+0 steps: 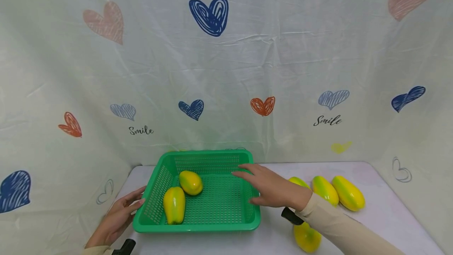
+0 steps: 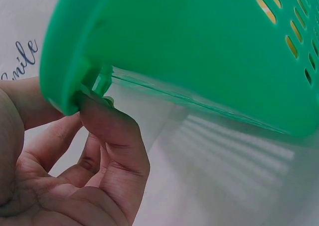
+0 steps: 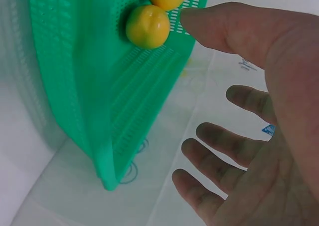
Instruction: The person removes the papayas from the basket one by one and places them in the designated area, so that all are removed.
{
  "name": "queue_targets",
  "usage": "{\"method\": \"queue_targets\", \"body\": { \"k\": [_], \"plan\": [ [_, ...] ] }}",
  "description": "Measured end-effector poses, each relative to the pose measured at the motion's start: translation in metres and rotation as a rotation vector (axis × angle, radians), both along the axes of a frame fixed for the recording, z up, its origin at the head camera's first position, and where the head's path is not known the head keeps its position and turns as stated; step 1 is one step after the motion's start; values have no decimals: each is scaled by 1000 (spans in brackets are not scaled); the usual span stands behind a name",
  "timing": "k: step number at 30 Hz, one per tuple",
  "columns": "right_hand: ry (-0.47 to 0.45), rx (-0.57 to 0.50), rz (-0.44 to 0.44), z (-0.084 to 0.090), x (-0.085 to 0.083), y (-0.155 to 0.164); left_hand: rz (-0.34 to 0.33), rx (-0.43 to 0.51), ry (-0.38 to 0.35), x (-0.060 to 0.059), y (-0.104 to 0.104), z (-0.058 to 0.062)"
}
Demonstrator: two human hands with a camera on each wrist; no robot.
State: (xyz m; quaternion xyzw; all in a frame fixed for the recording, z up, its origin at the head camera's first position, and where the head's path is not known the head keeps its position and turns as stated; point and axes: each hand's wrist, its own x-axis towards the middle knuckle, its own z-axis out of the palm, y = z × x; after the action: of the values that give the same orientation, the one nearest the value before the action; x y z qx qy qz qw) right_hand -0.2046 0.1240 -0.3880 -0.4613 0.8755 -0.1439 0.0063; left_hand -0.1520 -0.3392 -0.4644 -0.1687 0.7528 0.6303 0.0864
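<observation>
Your right hand [image 1: 274, 188] hovers spread and empty over the basket [image 1: 198, 226] – the mangoes [image 1: 320, 192] lie behind it to its right – left hand [image 1: 118, 217] seemingly just fingering the rim.

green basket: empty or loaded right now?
Partly loaded: the green basket holds two yellow-green mangoes; four more lie on the table.

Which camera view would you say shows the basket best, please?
The head view: the whole basket shows, with two fruits inside. The left wrist view shows only its rim and underside; the right wrist view shows it side-on, partly cut off.
</observation>
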Motion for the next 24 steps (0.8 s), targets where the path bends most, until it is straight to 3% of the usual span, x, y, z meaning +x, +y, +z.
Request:
{"method": "queue_targets", "body": {
  "k": [8, 24],
  "plan": [
    [8, 3, 44, 0, -11, -23, 2, -9, 1, -1, 1, 0],
    [-21, 52, 46, -8, -32, -67, 0, -8, 7, -1, 0, -2]
  ]
}}
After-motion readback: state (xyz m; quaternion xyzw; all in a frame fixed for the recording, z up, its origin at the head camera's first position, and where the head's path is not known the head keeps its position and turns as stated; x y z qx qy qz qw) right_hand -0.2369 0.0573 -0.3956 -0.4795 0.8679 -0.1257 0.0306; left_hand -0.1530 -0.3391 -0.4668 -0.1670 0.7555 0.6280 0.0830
